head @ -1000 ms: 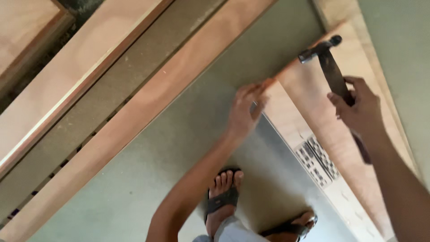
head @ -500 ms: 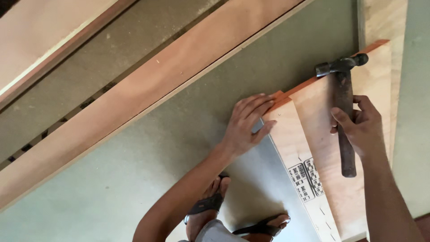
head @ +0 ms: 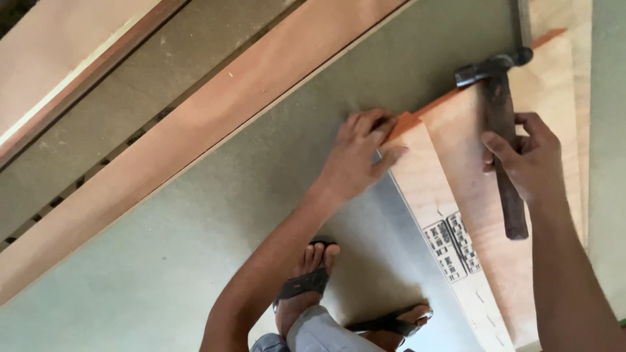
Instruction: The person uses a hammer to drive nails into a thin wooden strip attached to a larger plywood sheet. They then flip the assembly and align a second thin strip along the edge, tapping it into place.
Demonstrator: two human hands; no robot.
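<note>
1. The plywood sheet you are working on sits at about 3 o'clock in your view, running from the upper right down toward 5 o'clock, with a thin reddish edge strip along its top end.
2. Your left hand is pressed on the sheet's near corner, just left of centre; the fingertips are pinched at the end of the strip. Whether they hold anything small there cannot be told.
3. Your right hand has its grip clenched around the dark handle of a hammer, with the head up at 1 o'clock, right at the strip.
4. A printed label lies on a paler board just beside the sheet, toward 5 o'clock.
5. A long wooden board crosses the view diagonally from 8 o'clock to 12 o'clock, well apart from your hands.
6. Your feet in dark sandals stand on the grey-green floor at 6 o'clock.
</note>
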